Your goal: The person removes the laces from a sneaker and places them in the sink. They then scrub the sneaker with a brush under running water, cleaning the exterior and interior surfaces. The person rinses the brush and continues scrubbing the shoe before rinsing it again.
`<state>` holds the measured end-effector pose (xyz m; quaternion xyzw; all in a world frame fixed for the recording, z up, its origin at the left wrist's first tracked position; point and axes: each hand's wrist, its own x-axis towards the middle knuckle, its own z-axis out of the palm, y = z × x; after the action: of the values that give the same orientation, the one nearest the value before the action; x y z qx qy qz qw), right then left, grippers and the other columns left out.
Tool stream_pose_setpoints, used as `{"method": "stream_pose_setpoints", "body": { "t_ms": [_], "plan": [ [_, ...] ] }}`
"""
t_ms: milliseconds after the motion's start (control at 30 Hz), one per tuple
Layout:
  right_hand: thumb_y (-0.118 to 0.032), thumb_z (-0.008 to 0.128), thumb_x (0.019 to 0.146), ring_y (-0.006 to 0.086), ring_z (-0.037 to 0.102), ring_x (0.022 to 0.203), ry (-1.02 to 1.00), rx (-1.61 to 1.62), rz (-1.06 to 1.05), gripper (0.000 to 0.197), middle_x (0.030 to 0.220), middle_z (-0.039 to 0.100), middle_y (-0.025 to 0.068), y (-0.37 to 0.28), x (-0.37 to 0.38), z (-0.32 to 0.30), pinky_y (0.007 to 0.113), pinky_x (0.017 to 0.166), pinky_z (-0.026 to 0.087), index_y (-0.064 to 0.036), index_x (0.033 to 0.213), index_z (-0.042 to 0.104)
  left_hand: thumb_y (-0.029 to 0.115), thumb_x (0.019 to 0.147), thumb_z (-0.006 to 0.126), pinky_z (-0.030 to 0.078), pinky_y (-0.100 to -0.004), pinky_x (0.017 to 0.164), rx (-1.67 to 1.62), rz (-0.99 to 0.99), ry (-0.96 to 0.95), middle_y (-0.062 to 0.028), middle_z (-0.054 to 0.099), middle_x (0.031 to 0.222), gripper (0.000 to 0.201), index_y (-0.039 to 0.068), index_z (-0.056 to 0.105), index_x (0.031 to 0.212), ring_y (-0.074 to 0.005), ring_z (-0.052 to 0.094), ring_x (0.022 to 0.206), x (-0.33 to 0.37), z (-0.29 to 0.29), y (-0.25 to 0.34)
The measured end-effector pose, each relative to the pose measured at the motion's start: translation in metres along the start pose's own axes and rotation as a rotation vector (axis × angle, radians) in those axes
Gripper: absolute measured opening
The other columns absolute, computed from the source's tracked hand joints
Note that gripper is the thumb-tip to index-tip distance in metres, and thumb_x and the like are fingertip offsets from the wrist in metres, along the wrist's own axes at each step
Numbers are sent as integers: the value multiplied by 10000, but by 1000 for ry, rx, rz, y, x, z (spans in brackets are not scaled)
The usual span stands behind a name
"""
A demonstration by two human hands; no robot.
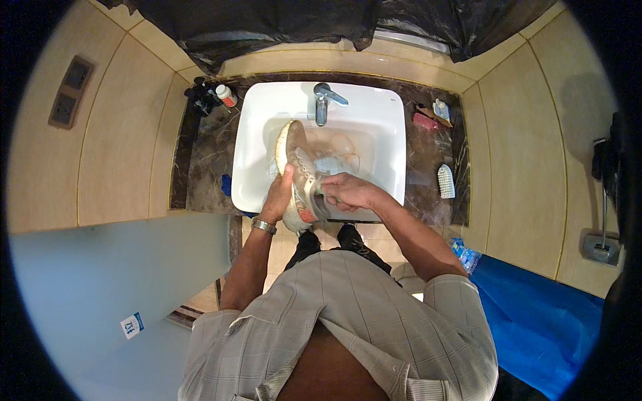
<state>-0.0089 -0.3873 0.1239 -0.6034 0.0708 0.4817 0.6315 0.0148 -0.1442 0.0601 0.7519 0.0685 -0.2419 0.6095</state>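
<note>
Over the near side of the white sink (253, 134), a beige sneaker (299, 160) with a pale sole is held tilted on its side, toe toward the faucet. My left hand (279, 194) grips it along the sole, thumb on the upper. At the shoe's opening is my right hand (349, 192), fingers curled in. A small pale bit shows at its fingertips, but I cannot make out what it is. Cloudy water stands in the basin, where a pinkish looped shape and a whitish patch (329, 164) show behind the shoe.
A chrome faucet (323, 103) rises at the sink's back edge. On the dark marble counter are a white bottle (226, 95) and dark bottles at left, a white brush (446, 182) and a pink bar (425, 121) at right. A blue sheet (535, 314) spreads at lower right.
</note>
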Motion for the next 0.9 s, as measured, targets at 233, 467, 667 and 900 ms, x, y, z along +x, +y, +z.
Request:
{"method": "stream_pose_setpoints", "body": {
  "t_ms": [233, 467, 667, 900],
  "plan": [
    [-326, 537, 1027, 62, 408, 521, -162, -387, 25, 254, 678, 457, -47, -6, -14, -6, 252, 449, 319, -138, 1050, 705, 628, 1034, 440, 515, -328, 933, -193, 21, 5, -142, 670, 1207, 782, -75, 554, 1357, -198, 639, 1074, 6, -20, 8],
    [-379, 567, 1033, 191, 654, 821, 99, -476, -387, 361, 956, 728, 39, 12, 14, 2, 344, 805, 530, -180, 1307, 692, 552, 1090, 360, 507, -327, 982, -335, 165, -104, -119, 654, 1282, 689, -48, 549, 1371, -173, 626, 1132, 10, -28, 21],
    [-326, 588, 1005, 323, 713, 937, 191, -978, -296, 267, 991, 743, 140, -14, -18, 30, 426, 833, 553, -246, 1216, 731, 510, 1094, 398, 516, -340, 981, -92, 206, -119, -109, 667, 1243, 616, -23, 556, 1360, -182, 628, 1128, 11, -34, 15],
    [-293, 603, 995, 337, 689, 851, 699, -947, -565, 288, 855, 697, 129, -4, -9, 31, 465, 775, 548, -111, 1193, 706, 388, 1083, 455, 524, -344, 972, -418, 202, -112, -104, 658, 1260, 495, -18, 549, 1351, -190, 638, 1129, 10, -40, 18]
  ]
}}
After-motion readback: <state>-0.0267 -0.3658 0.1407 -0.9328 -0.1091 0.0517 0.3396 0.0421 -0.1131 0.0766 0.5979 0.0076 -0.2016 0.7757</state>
